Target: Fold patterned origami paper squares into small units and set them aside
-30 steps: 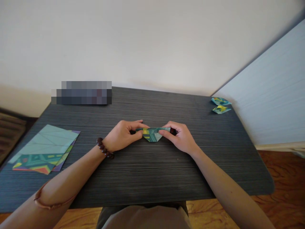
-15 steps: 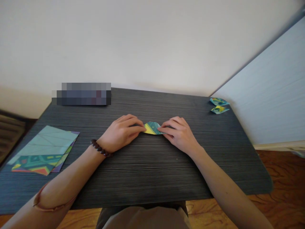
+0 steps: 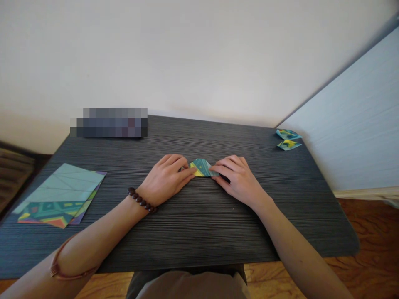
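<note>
A small folded piece of patterned paper (image 3: 202, 167), green with a yellow patch, lies near the middle of the dark table (image 3: 193, 236). My left hand (image 3: 170, 172) pinches its left end between thumb and fingers. At the right end, the thumb and fingers of my right hand (image 3: 235, 174) close on the paper too. Fingertips cover both ends of it, so the folds there are hidden.
On the left lie several overlapping patterned paper sheets (image 3: 67, 182). Two folded paper pieces, one (image 3: 288, 134) behind the other (image 3: 289, 144), sit at the far right corner. A blurred-out object (image 3: 112, 124) stands at the back left, near the wall (image 3: 187, 58).
My left thumb has slid a little to the right over the paper's yellow part. My right hand keeps its grip at the other end. The whole view has shifted slightly.
</note>
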Tool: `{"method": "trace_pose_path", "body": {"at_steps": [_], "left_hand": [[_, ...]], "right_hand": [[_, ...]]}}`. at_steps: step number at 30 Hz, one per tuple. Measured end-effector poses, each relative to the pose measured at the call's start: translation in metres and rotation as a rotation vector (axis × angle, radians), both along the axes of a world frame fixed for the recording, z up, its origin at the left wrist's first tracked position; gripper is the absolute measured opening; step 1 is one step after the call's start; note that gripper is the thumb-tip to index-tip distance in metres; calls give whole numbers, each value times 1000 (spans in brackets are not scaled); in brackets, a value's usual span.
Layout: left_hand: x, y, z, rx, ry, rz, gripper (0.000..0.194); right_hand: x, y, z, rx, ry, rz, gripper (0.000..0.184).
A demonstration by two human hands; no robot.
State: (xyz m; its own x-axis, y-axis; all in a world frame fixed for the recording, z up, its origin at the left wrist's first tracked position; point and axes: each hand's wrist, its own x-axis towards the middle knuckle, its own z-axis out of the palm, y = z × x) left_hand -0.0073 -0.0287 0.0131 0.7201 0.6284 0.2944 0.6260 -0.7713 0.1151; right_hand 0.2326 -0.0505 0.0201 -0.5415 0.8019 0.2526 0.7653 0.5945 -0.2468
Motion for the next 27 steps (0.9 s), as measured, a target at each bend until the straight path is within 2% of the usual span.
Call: {"method": "trace_pose_path", "body": {"at_steps": [7,17,24,27], "left_hand": [[2,-3,0,55,5,-31,22],[3,-7,2,-3,91,-52,27],[5,-10,-1,-3,73,-43,29],[5,-9,-4,-5,47,-46,27]], "right_hand": [[-3,-1,-2,40,2,40,21],[-7,-3,-4,51,31,-98,18],[-1,-5,-7,60,-50,-45,30],[-3,-6,-7,62,-48,-63,28]]}}
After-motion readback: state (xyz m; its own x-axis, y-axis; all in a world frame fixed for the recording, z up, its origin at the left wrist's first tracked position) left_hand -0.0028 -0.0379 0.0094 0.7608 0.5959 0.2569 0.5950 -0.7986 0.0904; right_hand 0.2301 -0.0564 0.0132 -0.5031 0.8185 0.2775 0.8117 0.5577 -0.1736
